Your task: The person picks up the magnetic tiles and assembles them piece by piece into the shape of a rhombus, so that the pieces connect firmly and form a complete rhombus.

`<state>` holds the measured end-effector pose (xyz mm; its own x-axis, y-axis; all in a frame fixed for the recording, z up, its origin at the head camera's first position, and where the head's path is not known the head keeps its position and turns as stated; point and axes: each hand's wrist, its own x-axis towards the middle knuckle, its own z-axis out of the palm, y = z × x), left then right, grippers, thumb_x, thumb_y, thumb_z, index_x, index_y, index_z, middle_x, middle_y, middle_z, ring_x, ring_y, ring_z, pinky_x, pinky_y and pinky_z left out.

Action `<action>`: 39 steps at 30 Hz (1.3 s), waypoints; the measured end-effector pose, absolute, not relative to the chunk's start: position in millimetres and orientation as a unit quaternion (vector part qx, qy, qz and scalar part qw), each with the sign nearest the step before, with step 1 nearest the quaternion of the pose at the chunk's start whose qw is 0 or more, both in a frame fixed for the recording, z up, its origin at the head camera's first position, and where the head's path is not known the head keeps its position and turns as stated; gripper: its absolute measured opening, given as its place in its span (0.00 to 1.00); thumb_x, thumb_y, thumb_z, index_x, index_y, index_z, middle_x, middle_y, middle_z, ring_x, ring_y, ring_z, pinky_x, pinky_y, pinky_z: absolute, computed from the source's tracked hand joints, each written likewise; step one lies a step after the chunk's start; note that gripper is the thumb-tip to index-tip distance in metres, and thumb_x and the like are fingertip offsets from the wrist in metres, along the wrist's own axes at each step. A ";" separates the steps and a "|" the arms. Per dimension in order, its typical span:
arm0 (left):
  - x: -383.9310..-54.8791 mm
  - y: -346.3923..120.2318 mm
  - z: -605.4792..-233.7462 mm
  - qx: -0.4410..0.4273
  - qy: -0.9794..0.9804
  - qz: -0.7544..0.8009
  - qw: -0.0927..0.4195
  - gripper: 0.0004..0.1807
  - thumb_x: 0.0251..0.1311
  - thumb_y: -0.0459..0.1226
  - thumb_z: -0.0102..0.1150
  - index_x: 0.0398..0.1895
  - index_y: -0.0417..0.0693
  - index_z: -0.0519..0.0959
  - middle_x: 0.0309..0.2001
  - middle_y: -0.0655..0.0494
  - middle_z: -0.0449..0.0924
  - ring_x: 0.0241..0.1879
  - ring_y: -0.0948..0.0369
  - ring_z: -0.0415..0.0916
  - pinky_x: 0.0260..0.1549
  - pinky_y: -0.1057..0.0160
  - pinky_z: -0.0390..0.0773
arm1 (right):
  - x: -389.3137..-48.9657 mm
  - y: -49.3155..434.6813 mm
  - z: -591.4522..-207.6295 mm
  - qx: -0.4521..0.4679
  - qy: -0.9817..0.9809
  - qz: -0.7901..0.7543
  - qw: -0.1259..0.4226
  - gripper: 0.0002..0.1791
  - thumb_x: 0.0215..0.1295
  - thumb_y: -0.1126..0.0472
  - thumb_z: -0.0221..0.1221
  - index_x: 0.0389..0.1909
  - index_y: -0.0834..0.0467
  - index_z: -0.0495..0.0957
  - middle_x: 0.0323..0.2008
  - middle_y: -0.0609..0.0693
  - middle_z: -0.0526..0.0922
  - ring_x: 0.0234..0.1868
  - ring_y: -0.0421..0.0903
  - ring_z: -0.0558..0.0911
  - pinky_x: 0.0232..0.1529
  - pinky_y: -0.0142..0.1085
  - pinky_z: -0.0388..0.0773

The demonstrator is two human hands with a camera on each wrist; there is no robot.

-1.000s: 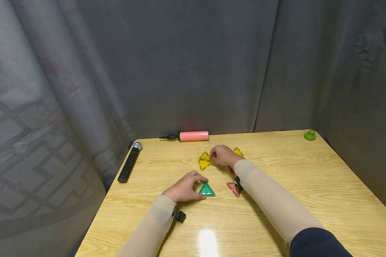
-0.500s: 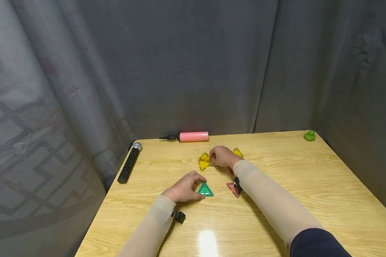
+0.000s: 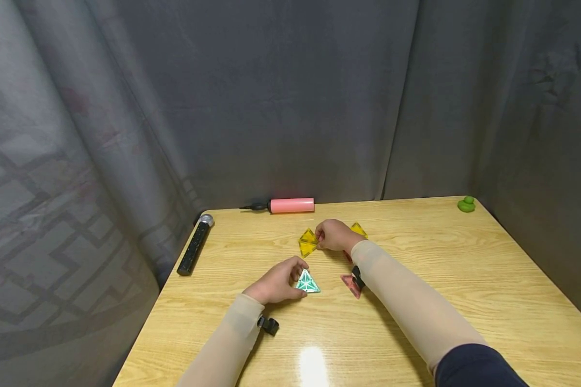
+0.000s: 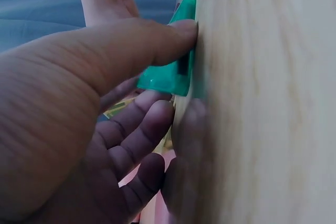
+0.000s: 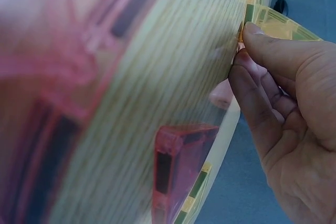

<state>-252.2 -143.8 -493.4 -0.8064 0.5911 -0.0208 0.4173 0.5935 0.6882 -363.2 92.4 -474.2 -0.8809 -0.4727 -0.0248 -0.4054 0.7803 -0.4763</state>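
My left hand [image 3: 281, 280] grips a translucent green triangular magnetic tile [image 3: 307, 282] between thumb and fingers. In the left wrist view the thumb lies across the green tile [image 4: 167, 77], which is tilted with its lower edge close to the wood. Farther back, my right hand [image 3: 335, 235] pinches the corner of a yellow triangular magnetic tile [image 3: 307, 248]. Another yellow triangle [image 3: 309, 235] adjoins it behind. The right wrist view shows thumb and index finger meeting at the yellow tile's [image 5: 275, 24] edge.
A pink triangular tile [image 3: 351, 286] lies under my right wrist. Behind that forearm show a red tile [image 3: 348, 257] and a yellow tile [image 3: 358, 230]. A pink hand pump [image 3: 291, 205], black microphone [image 3: 195, 245] and green toy [image 3: 466, 204] stand along the table [image 3: 416, 220] edges.
The green tile has shifted slightly left and tilted up off flat, catching the light, as my left fingers closed on it. My right hand has stayed at the yellow tiles.
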 end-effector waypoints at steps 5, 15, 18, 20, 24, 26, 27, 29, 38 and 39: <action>-253.3 -145.2 -494.2 0.268 0.879 0.376 0.123 0.32 0.59 0.36 0.78 0.64 0.48 0.71 0.43 0.56 0.75 0.38 0.62 0.75 0.39 0.63 0.78 | -364.2 92.4 -474.6 -0.235 0.942 -0.229 0.072 0.10 0.62 0.60 0.76 0.34 0.56 0.83 0.26 0.45 0.79 0.31 0.44 0.75 0.41 0.40 0.75; -257.6 -146.1 -496.9 0.246 0.877 0.398 0.108 0.28 0.66 0.32 0.71 0.65 0.46 0.69 0.45 0.54 0.74 0.34 0.63 0.77 0.38 0.63 0.79 | -364.0 91.8 -475.4 -0.228 0.944 -0.226 0.077 0.10 0.61 0.59 0.76 0.37 0.57 0.85 0.27 0.45 0.79 0.32 0.44 0.76 0.43 0.40 0.75; -258.1 -147.2 -497.0 0.241 0.877 0.400 0.110 0.27 0.66 0.32 0.71 0.65 0.47 0.70 0.44 0.56 0.75 0.35 0.63 0.77 0.38 0.64 0.79 | -363.7 91.9 -475.4 -0.228 0.944 -0.227 0.076 0.10 0.61 0.58 0.76 0.37 0.57 0.85 0.27 0.45 0.79 0.32 0.44 0.76 0.43 0.40 0.75; -258.0 -147.7 -496.0 0.237 0.877 0.402 0.111 0.25 0.66 0.33 0.71 0.63 0.48 0.72 0.43 0.57 0.76 0.35 0.63 0.78 0.39 0.64 0.80 | -363.6 92.0 -475.4 -0.230 0.944 -0.227 0.075 0.10 0.61 0.58 0.76 0.37 0.56 0.85 0.27 0.45 0.79 0.31 0.44 0.76 0.42 0.40 0.75; -258.2 -149.1 -493.9 0.229 0.878 0.407 0.107 0.20 0.66 0.33 0.72 0.57 0.53 0.76 0.41 0.57 0.78 0.35 0.63 0.78 0.38 0.63 0.80 | -363.5 92.0 -475.1 -0.234 0.943 -0.227 0.072 0.10 0.61 0.58 0.76 0.34 0.56 0.84 0.25 0.45 0.78 0.31 0.44 0.75 0.42 0.40 0.74; -258.8 -150.6 -493.1 0.223 0.879 0.408 0.103 0.18 0.67 0.34 0.71 0.55 0.54 0.77 0.41 0.58 0.78 0.36 0.63 0.78 0.37 0.64 0.81 | -363.6 91.9 -475.1 -0.237 0.942 -0.228 0.071 0.10 0.61 0.59 0.76 0.34 0.56 0.83 0.25 0.45 0.78 0.30 0.44 0.75 0.42 0.40 0.74; -259.2 -151.5 -492.6 0.220 0.880 0.410 0.101 0.17 0.67 0.34 0.71 0.55 0.54 0.77 0.41 0.58 0.79 0.36 0.63 0.78 0.37 0.64 0.81 | -363.8 91.9 -475.1 -0.238 0.942 -0.228 0.071 0.10 0.61 0.59 0.76 0.34 0.56 0.84 0.25 0.45 0.78 0.30 0.44 0.75 0.42 0.40 0.73; -260.4 -153.4 -491.5 0.214 0.880 0.413 0.095 0.15 0.69 0.34 0.69 0.54 0.54 0.78 0.41 0.59 0.79 0.38 0.62 0.78 0.37 0.63 0.81 | -364.1 91.8 -475.2 -0.236 0.942 -0.228 0.072 0.09 0.62 0.59 0.76 0.34 0.56 0.84 0.25 0.45 0.78 0.30 0.44 0.75 0.42 0.40 0.73; -269.0 -160.8 -488.7 0.190 0.872 0.446 0.070 0.13 0.71 0.33 0.64 0.56 0.49 0.78 0.44 0.56 0.79 0.43 0.60 0.79 0.44 0.59 0.82 | -364.1 90.7 -473.3 -0.232 0.942 -0.231 0.071 0.09 0.62 0.60 0.76 0.35 0.57 0.84 0.25 0.45 0.78 0.31 0.45 0.75 0.44 0.42 0.74; -270.1 -161.7 -489.0 0.188 0.872 0.448 0.067 0.13 0.71 0.33 0.64 0.56 0.48 0.78 0.44 0.56 0.79 0.43 0.60 0.79 0.44 0.59 0.82 | -363.8 90.7 -473.5 -0.232 0.942 -0.232 0.072 0.09 0.62 0.60 0.76 0.36 0.57 0.84 0.25 0.45 0.78 0.31 0.45 0.75 0.44 0.41 0.74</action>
